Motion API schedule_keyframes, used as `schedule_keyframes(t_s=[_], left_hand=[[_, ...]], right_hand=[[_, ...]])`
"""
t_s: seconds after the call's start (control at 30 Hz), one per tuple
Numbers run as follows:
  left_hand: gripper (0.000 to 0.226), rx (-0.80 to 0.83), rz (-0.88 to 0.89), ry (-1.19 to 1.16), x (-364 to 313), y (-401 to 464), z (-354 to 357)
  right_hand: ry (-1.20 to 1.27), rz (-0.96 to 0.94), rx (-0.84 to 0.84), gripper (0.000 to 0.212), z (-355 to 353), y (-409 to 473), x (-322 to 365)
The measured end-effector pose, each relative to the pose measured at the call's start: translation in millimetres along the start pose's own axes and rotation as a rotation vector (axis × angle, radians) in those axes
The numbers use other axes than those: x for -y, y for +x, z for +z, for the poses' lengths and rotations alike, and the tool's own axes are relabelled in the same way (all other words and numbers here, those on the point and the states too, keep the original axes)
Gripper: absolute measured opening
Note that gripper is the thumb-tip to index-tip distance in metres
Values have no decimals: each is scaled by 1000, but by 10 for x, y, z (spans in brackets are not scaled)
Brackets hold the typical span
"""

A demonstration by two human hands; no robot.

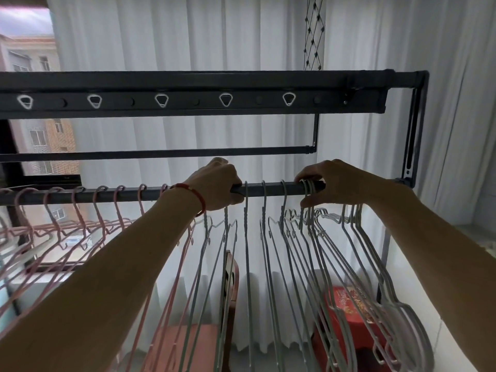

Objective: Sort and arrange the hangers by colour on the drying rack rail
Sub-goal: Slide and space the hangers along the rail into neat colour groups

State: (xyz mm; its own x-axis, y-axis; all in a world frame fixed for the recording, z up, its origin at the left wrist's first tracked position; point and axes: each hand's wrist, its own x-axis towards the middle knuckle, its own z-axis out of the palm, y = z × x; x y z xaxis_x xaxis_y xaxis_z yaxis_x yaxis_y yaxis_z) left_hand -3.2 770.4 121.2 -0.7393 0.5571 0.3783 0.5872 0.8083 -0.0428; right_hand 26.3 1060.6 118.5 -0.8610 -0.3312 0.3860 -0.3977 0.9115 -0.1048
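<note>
A dark rail [273,187] of the drying rack runs across the view at hand height. Several pink hangers [80,210] hang spaced along its left part. Several pale grey-blue hangers [264,210] hang on the middle and right part, with white hangers [357,237] bunched at the far right. My left hand [217,183], with a red cord on the wrist, grips the rail just left of the grey hangers. My right hand [332,183] pinches the hooks of two or three pale hangers [308,186] on the rail.
An upper black rack beam [188,99] with white triangular holes and a thinner bar [161,153] hang above and behind. White curtains fill the back. A wooden chair [230,277] and a red box [349,304] stand below. A window is at the left.
</note>
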Motion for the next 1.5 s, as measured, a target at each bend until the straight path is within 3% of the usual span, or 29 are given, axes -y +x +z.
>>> schedule_keyframes(t_s=[0.13, 0.33, 0.83, 1.03, 1.5], left_hand=[[18, -10, 8, 11, 1, -2, 10], [23, -5, 6, 23, 15, -8, 6], [20, -2, -7, 14, 55, 6, 21], [19, -13, 3, 13, 41, 16, 37], [16, -9, 5, 18, 6, 15, 28]], right_hand=[[7, 16, -15, 74, -14, -39, -9], [52, 14, -13, 51, -57, -119, -64], [31, 26, -23, 55, -88, -148, -189], [-4, 21, -11, 46, -101, -151, -247], [56, 76, -12, 57, -168, -265, -297]])
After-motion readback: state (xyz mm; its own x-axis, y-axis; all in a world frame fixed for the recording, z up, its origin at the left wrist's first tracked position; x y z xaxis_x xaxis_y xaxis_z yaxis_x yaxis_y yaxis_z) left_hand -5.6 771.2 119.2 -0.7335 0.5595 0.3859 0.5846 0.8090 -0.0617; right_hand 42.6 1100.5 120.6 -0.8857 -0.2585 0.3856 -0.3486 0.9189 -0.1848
